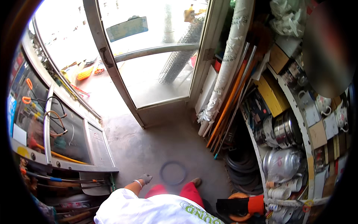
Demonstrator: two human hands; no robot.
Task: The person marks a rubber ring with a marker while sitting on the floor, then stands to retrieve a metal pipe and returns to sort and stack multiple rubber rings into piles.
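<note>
My left hand (145,178), in a grey glove with a pale band at the wrist, hangs low in front of me. Nothing shows in it, but its finger pose is too small to make out. Just right of it is a thin dark ring (173,161), blurred, seen against the concrete floor (167,142) in front of my red trousers. There is a gap between hand and ring. I cannot tell whether the ring lies flat on the floor. My right hand is out of view.
A glazed door (139,117) stands ajar ahead. Wrapped rolls (223,75) and long poles (235,103) lean beside it. Shelves at right hold steel pots (285,130) and teapots (323,103). Dark round items (243,168) are stacked below. Long-handled tools (64,179) lie at left.
</note>
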